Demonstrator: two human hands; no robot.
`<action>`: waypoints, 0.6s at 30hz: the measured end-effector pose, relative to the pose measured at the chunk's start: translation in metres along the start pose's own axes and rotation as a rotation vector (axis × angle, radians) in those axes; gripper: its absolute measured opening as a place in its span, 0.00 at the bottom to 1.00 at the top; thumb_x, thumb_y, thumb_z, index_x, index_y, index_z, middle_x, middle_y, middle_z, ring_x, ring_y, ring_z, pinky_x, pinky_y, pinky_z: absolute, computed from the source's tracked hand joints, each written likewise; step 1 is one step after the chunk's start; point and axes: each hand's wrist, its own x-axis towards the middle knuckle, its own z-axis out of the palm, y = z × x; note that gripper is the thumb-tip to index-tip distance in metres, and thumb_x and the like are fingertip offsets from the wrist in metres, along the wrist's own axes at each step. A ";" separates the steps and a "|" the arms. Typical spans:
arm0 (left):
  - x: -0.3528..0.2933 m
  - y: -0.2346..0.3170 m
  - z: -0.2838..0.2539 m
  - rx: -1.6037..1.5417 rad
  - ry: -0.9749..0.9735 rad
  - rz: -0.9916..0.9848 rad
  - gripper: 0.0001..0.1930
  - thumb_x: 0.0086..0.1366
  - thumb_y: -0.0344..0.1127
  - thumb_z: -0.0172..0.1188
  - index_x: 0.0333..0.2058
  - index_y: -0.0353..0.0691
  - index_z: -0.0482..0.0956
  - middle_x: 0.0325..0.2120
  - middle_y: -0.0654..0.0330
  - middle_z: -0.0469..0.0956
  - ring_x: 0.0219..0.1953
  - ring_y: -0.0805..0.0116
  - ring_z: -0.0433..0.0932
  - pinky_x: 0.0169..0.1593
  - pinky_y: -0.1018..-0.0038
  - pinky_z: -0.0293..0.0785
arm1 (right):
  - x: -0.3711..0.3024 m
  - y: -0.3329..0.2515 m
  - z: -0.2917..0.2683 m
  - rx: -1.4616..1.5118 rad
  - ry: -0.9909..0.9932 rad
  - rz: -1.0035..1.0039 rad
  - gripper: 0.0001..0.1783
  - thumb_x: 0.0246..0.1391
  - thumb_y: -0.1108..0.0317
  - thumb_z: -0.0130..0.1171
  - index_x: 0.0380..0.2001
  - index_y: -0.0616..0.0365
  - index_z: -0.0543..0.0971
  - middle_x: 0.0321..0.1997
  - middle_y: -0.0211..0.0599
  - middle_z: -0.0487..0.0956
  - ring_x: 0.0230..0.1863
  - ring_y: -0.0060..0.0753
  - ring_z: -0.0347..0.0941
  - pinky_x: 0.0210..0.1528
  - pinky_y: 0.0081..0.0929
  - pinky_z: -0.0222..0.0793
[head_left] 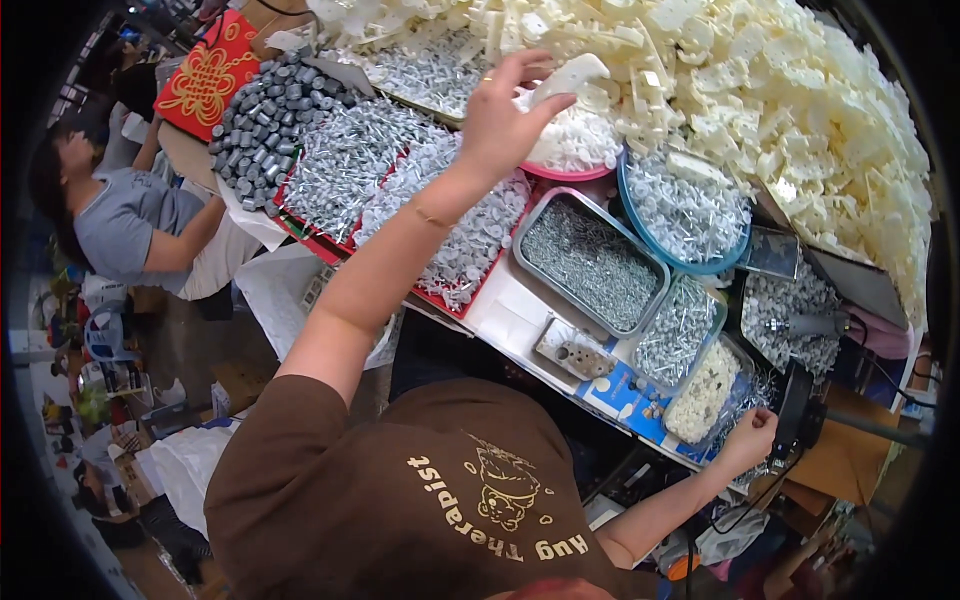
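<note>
1. My left hand (pixel 500 115) is stretched far out over the bench (pixel 520 310), grip closed on a cream plastic part (pixel 572 76), pinched between thumb and fingers at its near end.
2. The part sits in the air just above the pink bowl (pixel 570 172) of small white pieces, at the near edge of the big heap of cream parts (pixel 800 110).
3. Handling, my judgement: moulded plastic, light, stiff, smooth, so a bit slippery; a firm pinch across the flat faces near the middle would hold better than the end. Thin tabs could snap if squeezed hard.
4. My right hand (pixel 750 432) is low at the near bench edge beside the clear tub of white bits (pixel 705 392). It looks curled into a fist, but I cannot tell whether it holds anything.
5. Around: grey tray of small screws (pixel 592 262), blue round bowl of screws (pixel 685 208), red trays of silver fasteners (pixel 350 160), pile of dark grey cylinders (pixel 265 115), small metal block with holes (pixel 575 355).
6. Another person in a grey shirt (pixel 125 225) sits off to my left, hands away from mine.
</note>
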 end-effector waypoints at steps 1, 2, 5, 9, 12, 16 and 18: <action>-0.008 0.009 -0.005 -0.194 0.009 -0.084 0.30 0.53 0.36 0.76 0.54 0.43 0.74 0.35 0.58 0.83 0.39 0.63 0.80 0.43 0.69 0.77 | -0.004 -0.001 -0.004 0.014 -0.017 0.053 0.09 0.60 0.65 0.57 0.39 0.58 0.79 0.36 0.46 0.84 0.37 0.49 0.82 0.40 0.42 0.75; -0.018 0.021 -0.011 -0.205 -0.008 -0.092 0.30 0.53 0.36 0.76 0.54 0.43 0.74 0.35 0.58 0.83 0.39 0.63 0.80 0.43 0.69 0.77 | -0.006 0.001 -0.005 0.104 0.034 0.037 0.11 0.59 0.66 0.56 0.42 0.57 0.80 0.35 0.46 0.84 0.37 0.47 0.82 0.40 0.42 0.75; -0.055 0.039 -0.029 -0.707 -0.469 -0.325 0.29 0.54 0.26 0.74 0.54 0.37 0.71 0.37 0.64 0.77 0.42 0.72 0.79 0.45 0.75 0.77 | -0.014 -0.025 -0.028 0.087 -0.007 0.071 0.14 0.58 0.67 0.55 0.47 0.55 0.81 0.37 0.49 0.84 0.39 0.52 0.82 0.43 0.45 0.74; -0.114 0.057 -0.032 -0.428 -0.778 -0.142 0.24 0.54 0.28 0.75 0.47 0.38 0.73 0.43 0.62 0.75 0.48 0.71 0.75 0.52 0.74 0.73 | -0.002 0.004 0.009 -0.169 -0.097 0.078 0.18 0.56 0.68 0.54 0.50 0.53 0.80 0.37 0.50 0.85 0.40 0.49 0.82 0.45 0.40 0.76; -0.152 0.075 -0.020 -0.468 -0.812 -0.149 0.23 0.55 0.31 0.74 0.46 0.37 0.73 0.43 0.58 0.75 0.50 0.65 0.74 0.56 0.71 0.69 | -0.007 -0.014 -0.001 0.567 -0.096 0.096 0.17 0.62 0.71 0.54 0.54 0.61 0.74 0.36 0.45 0.84 0.37 0.29 0.81 0.40 0.25 0.75; -0.189 0.076 -0.002 -0.242 -0.796 0.074 0.19 0.53 0.39 0.75 0.42 0.46 0.78 0.42 0.66 0.79 0.50 0.66 0.75 0.57 0.62 0.54 | -0.032 -0.068 0.010 0.979 -0.336 -0.075 0.13 0.66 0.75 0.52 0.52 0.64 0.74 0.40 0.43 0.84 0.38 0.27 0.81 0.42 0.23 0.75; -0.195 0.069 0.005 -0.206 -0.753 0.083 0.17 0.52 0.40 0.75 0.39 0.49 0.81 0.41 0.69 0.81 0.50 0.68 0.75 0.57 0.60 0.51 | -0.055 -0.086 0.011 1.072 -0.489 -0.128 0.13 0.66 0.76 0.51 0.51 0.65 0.76 0.42 0.43 0.84 0.39 0.28 0.81 0.44 0.23 0.75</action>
